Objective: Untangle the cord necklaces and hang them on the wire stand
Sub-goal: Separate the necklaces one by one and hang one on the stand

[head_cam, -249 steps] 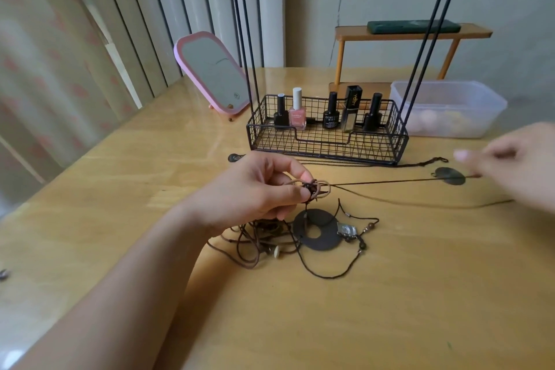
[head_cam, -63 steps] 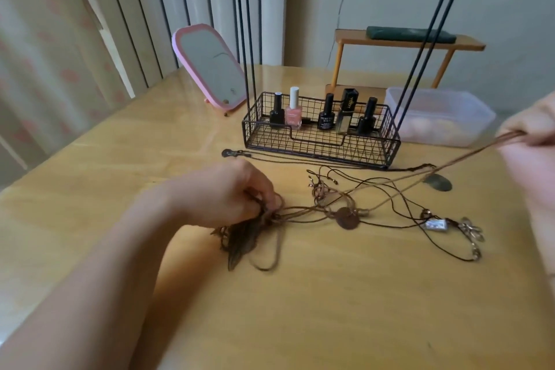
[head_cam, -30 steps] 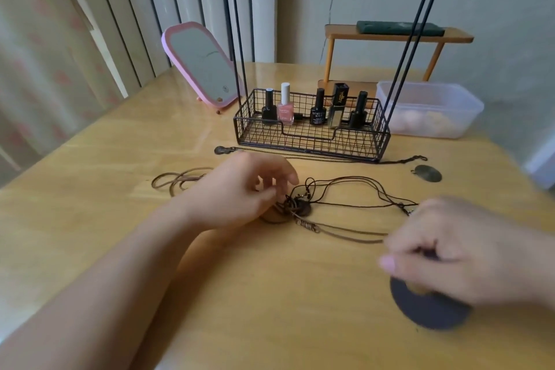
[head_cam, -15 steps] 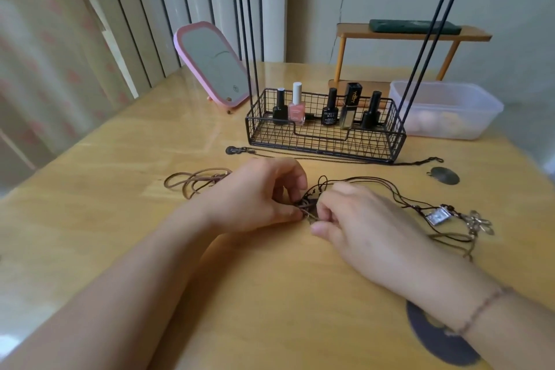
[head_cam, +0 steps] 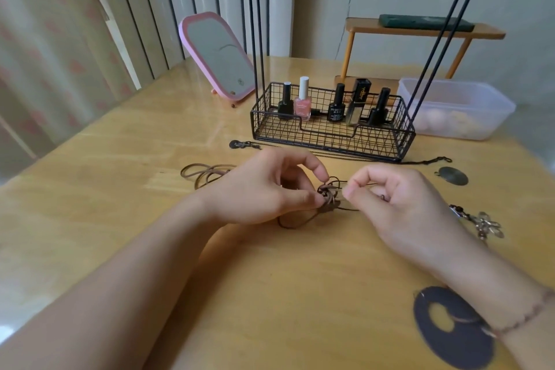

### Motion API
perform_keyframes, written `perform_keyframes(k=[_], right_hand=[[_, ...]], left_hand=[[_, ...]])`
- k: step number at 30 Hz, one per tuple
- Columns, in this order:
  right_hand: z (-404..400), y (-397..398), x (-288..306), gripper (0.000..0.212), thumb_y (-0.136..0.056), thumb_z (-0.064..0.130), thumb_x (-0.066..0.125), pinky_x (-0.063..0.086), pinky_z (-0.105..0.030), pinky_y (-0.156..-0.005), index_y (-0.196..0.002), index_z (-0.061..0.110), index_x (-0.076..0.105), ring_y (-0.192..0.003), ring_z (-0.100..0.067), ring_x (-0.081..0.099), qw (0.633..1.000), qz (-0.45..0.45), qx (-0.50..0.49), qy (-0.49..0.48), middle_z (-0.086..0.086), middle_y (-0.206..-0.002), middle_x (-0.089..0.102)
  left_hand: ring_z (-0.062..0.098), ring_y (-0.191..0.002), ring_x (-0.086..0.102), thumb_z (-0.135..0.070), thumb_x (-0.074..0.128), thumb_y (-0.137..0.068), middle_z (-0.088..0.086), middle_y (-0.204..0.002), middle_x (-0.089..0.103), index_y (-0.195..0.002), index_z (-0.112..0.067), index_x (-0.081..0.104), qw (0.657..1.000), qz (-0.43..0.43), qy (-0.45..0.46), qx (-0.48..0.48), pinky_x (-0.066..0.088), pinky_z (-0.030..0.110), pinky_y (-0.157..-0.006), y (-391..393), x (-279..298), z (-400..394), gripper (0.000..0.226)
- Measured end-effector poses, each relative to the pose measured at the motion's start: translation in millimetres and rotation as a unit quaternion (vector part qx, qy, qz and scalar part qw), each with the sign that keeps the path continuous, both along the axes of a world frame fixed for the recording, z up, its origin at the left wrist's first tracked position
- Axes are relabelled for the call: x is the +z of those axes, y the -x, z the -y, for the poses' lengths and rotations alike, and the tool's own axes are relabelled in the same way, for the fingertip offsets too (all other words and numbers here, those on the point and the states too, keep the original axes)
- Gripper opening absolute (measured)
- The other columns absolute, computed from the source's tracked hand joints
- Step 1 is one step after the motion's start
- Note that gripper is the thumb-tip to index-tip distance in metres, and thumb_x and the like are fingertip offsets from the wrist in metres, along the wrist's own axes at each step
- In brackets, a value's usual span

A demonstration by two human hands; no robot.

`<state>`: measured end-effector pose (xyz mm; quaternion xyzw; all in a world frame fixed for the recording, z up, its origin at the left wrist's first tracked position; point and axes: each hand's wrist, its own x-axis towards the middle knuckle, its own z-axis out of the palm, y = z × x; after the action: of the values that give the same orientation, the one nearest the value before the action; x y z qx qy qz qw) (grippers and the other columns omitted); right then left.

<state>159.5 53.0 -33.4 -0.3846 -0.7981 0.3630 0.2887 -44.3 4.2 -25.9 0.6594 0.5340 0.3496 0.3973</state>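
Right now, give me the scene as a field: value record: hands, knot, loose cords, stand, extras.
left hand: left hand pinches the knot of tangled cords
right hand: right hand pinches a thin dark cord leading out of the knot
loose cords: brown cord loop lies left of the left hand
pendants: ring pendant near the right wrist; dark disc by the stand; flower charm at right
stand: wire stand, basket holds nail polish bottles; hooks mostly out of frame
extras: pink mirror, plastic tub
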Motion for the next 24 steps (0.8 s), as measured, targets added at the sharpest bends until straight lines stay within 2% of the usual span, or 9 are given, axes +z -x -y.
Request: perform_keyframes(k=[3,5,8,10,12,14,19,22,24], right_hand=[[3.0,-1.3,2.3,0.021,-0.094,0.024,0.061,0.027,-0.015,-0.042,-0.074,0.02,0.068,-0.038,-0.006,0.034,1.0,-0.001,0.003,-0.023,0.012,-0.04,0.046],[3.1,-2.0,4.0,0.019,-0.092,0.026,0.062,0.034,-0.012,-0.047,-0.077,0.023,0.072,-0.044,-0.002,0.046,1.0,-0.003,-0.006,-0.029,0.016,-0.048,0.058],[3.2,-2.8,6.0,0.016,-0.09,0.029,0.063,0.043,-0.007,-0.062,-0.079,0.028,0.074,-0.069,0.005,0.065,0.999,-0.017,-0.011,-0.033,0.02,-0.072,0.073],[3.5,-2.6,4.8,0.017,-0.092,0.029,0.061,0.043,-0.009,-0.061,-0.08,0.029,0.073,-0.066,0.003,0.064,0.999,-0.032,0.0,-0.038,0.017,-0.071,0.072],[3.3,-2.2,2.2,0.019,-0.096,0.031,0.056,0.035,-0.015,-0.049,-0.081,0.028,0.068,-0.047,-0.004,0.046,0.998,-0.047,0.02,-0.033,0.005,-0.054,0.06],[1.6,-2.1,-0.4,0.021,-0.101,0.031,0.049,0.029,-0.022,-0.046,-0.083,0.026,0.06,-0.046,-0.008,0.032,0.997,-0.063,0.04,-0.004,0.003,-0.047,0.044],[-1.4,-2.8,-3.1,0.025,-0.097,0.039,0.04,0.036,-0.037,-0.052,-0.08,0.023,0.05,-0.055,-0.026,0.04,0.995,-0.057,0.08,0.006,0.003,-0.059,0.049],[-1.1,-4.0,-1.6,0.025,-0.09,0.035,0.046,0.04,-0.028,-0.05,-0.074,0.019,0.055,-0.055,-0.02,0.051,0.993,-0.055,0.094,0.044,-0.001,-0.062,0.058],[-0.1,-4.9,-1.1,0.028,-0.088,0.035,0.05,0.047,-0.035,-0.053,-0.068,0.017,0.059,-0.057,-0.022,0.058,0.993,-0.044,0.1,0.046,-0.005,-0.064,0.064]], left_hand=[[0.012,-0.065,0.058,-0.006,0.072,-0.088,0.002,-0.076,0.072,-0.106,-0.012,0.063,1.0,0.015,0.004,-0.016,0.048,0.025,-0.065,-1.1,1.8,0.8,0.021],[0.012,-0.065,0.059,-0.004,0.073,-0.087,0.001,-0.075,0.071,-0.105,-0.011,0.063,1.0,0.015,-0.003,-0.019,0.049,0.028,-0.068,-0.4,1.6,0.7,0.022],[0.013,-0.066,0.059,-0.008,0.074,-0.087,-0.001,-0.075,0.071,-0.105,-0.012,0.063,1.0,0.011,-0.01,-0.019,0.049,0.032,-0.069,-0.2,1.2,0.9,0.021],[0.014,-0.069,0.059,-0.016,0.076,-0.086,-0.002,-0.076,0.07,-0.108,-0.013,0.063,1.0,0.013,-0.015,-0.01,0.048,0.033,-0.069,-1.8,0.8,0.8,0.026],[0.013,-0.071,0.059,-0.026,0.077,-0.081,-0.005,-0.076,0.069,-0.11,-0.015,0.062,0.999,0.021,-0.026,0.003,0.047,0.033,-0.068,-3.4,-0.6,0.2,0.034],[0.009,-0.071,0.06,-0.027,0.076,-0.081,-0.006,-0.075,0.069,-0.107,-0.013,0.061,0.998,0.036,-0.044,0.011,0.048,0.031,-0.069,-4.7,-2.5,-0.8,0.033],[0.008,-0.074,0.065,-0.008,0.066,-0.09,-0.004,-0.076,0.072,-0.096,-0.011,0.064,0.994,0.091,-0.061,0.011,0.049,0.02,-0.074,-4.1,-6.6,-4.3,0.007],[0.01,-0.072,0.067,0.003,0.057,-0.095,-0.001,-0.074,0.071,-0.098,-0.005,0.063,0.991,0.124,-0.05,0.005,0.049,0.018,-0.073,-3.1,-7.2,-4.4,0.011],[0.012,-0.073,0.067,0.005,0.056,-0.095,0.0,-0.073,0.07,-0.1,-0.003,0.062,0.99,0.131,-0.055,0.008,0.051,0.02,-0.075,-2.3,-7.4,-4.2,0.011]])
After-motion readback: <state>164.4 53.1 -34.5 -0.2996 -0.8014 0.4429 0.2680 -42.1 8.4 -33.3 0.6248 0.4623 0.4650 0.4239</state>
